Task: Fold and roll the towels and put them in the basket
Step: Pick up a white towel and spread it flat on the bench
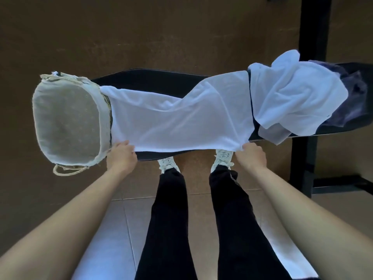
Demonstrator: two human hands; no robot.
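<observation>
Spreading flat along a long, narrow black table (153,79), a white rectangular cloth towel (181,120) occupies the middle of the surface, its long side parallel to the table's length. At the table's left end stands a beige oval woven basket (103,126) with a pale fabric lining, which is exposed across the whole interior; a cream rope handle (66,171) hangs from its near side and another lies at its far rim. The towel's left short edge touches the basket's rim, and its far left corner laps onto that rim. The cloth is mostly smooth, with shallow diagonal creases running from the left toward a raised fold at the far right. The right short edge is straight.

The left hand (121,156) pinches the towel's near left corner, fingers curled over the edge. The right hand (252,155) pinches the near right corner in the same way. Both hold the near edge just inside the table's near rim.

A thin strip of bare table separates the towel from a crumpled heap of white towels (292,93) at the right end, which lies on top of a rumpled grey-violet cloth (349,98). Below the table edge appear white laced shoes (168,163) and black trousers (167,219).
</observation>
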